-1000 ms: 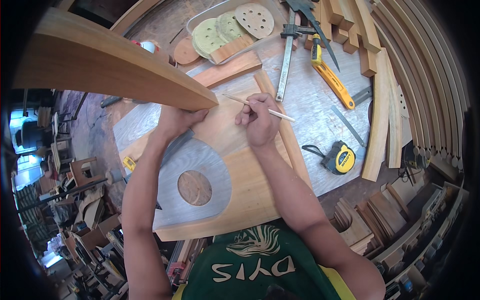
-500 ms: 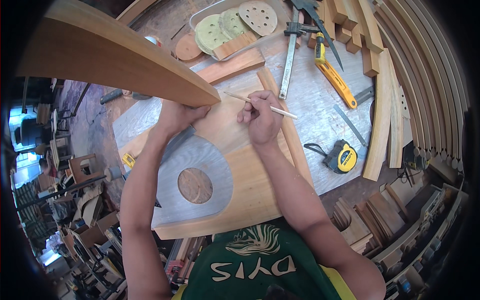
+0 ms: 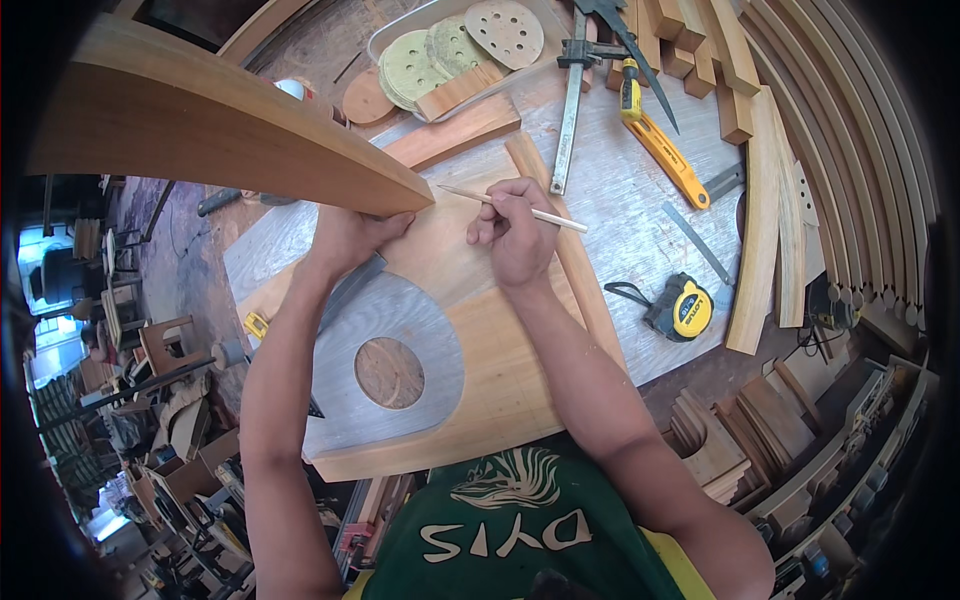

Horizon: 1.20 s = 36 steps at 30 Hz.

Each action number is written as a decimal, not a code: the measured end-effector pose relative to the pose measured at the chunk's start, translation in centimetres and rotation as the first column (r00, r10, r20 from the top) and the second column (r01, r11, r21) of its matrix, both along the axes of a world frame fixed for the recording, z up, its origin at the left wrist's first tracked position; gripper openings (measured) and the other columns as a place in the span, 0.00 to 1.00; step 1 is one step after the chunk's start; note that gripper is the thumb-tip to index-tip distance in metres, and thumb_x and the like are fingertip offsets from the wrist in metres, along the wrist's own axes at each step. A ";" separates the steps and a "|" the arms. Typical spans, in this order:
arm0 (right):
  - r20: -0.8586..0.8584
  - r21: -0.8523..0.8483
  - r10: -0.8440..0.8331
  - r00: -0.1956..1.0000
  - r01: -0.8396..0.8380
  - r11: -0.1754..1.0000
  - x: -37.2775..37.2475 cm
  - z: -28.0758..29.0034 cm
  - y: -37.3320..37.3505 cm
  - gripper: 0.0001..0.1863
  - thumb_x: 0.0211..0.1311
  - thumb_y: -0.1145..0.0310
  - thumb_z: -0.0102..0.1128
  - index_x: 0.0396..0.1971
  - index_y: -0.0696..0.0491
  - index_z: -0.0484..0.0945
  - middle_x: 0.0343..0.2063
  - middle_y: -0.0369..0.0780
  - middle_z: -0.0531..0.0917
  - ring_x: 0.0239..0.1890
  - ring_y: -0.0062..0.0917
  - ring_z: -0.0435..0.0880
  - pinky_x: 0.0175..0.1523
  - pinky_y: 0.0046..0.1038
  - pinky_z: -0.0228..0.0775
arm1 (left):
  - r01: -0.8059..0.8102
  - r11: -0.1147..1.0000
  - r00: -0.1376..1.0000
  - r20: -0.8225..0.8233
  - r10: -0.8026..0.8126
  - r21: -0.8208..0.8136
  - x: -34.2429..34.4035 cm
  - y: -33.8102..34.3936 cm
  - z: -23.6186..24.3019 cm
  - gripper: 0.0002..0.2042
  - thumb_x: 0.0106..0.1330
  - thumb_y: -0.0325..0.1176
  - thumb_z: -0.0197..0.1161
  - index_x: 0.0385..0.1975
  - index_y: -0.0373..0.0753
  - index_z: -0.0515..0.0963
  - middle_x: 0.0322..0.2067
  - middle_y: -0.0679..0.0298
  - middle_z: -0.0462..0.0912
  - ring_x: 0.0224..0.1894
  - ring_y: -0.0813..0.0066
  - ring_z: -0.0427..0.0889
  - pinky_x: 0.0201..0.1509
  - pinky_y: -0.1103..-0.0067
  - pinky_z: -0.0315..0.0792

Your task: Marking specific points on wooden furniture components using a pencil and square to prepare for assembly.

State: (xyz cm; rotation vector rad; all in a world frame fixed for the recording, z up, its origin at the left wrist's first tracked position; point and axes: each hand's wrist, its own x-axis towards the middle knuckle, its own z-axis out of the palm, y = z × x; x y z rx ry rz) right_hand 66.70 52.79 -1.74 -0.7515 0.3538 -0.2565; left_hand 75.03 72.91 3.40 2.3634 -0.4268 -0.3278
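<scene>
A grey, streaked sheet (image 3: 650, 340) spreads beneath everything on the bench I am watching from afar through the head camera. Over it, towards the person's body, lies a broad, pale wooden piece (image 3: 505, 370) with a curved inner edge. A thick wooden beam (image 3: 250, 130) slants in from the upper left, its near end above the middle of that piece.

Beyond the beam I see a shallow tray (image 3: 372, 42) holding perforated sanding discs (image 3: 505, 33). To its right lie a metal bar clamp (image 3: 570, 130) and a yellow-handled tool (image 3: 665, 160).

The right hand (image 3: 522, 235) is over the pale piece, thumb and fingers pinched around a pencil. The left hand (image 3: 348, 240) is against the beam near its end, thumb along the lower edge; its fingers are hidden, so I cannot tell whether they close on the wood.

A yellow-and-black tape measure (image 3: 683, 308) sits well to the right. Smallest is the slim, pale pencil (image 3: 565, 221), its tip pointing left, just beside the beam's end.
</scene>
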 end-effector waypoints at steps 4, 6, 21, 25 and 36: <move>-0.022 -0.013 0.008 1.000 -0.008 1.000 0.1 0.0 0.0 0.08 0.65 0.71 0.54 0.34 0.61 0.75 0.23 0.41 0.77 0.19 0.21 0.75 0.26 0.25 0.73 | -0.016 1.000 0.999 -0.033 0.015 -0.002 0.0 -0.2 0.0 0.20 0.54 0.31 0.80 0.46 0.34 0.84 0.41 0.58 0.89 0.44 0.69 0.88 0.49 0.72 0.81; -0.024 -0.026 0.004 1.000 -0.005 1.000 0.1 0.2 0.0 0.07 0.64 0.72 0.53 0.34 0.61 0.75 0.22 0.40 0.77 0.19 0.20 0.75 0.26 0.25 0.72 | 0.005 1.000 1.000 -0.008 -0.005 -0.025 0.0 -0.3 0.2 0.20 0.54 0.31 0.80 0.46 0.34 0.84 0.41 0.58 0.89 0.43 0.70 0.88 0.48 0.73 0.82; 0.260 -0.850 0.192 0.946 0.130 0.510 -0.6 -0.4 1.8 0.03 0.52 0.76 0.61 0.24 0.58 0.76 0.17 0.41 0.79 0.18 0.27 0.79 0.26 0.30 0.71 | 0.037 0.993 0.998 0.046 -0.032 -0.109 -0.3 0.2 0.0 0.16 0.52 0.30 0.80 0.41 0.35 0.87 0.37 0.60 0.89 0.39 0.71 0.88 0.44 0.72 0.82; 0.333 -0.850 0.220 0.917 0.191 0.491 -0.2 -0.4 2.1 0.01 0.51 0.77 0.61 0.23 0.57 0.78 0.17 0.40 0.79 0.18 0.25 0.79 0.26 0.27 0.71 | 0.041 0.996 0.995 0.099 -0.033 -0.081 0.2 0.4 -0.4 0.17 0.52 0.32 0.81 0.42 0.37 0.88 0.38 0.61 0.90 0.40 0.71 0.87 0.47 0.71 0.81; 0.328 -0.846 0.197 0.924 0.195 0.495 -0.5 -0.6 1.8 0.01 0.51 0.77 0.61 0.24 0.58 0.78 0.19 0.40 0.80 0.18 0.24 0.79 0.26 0.26 0.71 | 0.084 0.994 0.994 0.074 -0.079 -0.067 -0.1 0.0 0.3 0.17 0.53 0.33 0.79 0.42 0.33 0.86 0.38 0.59 0.89 0.42 0.70 0.87 0.47 0.72 0.80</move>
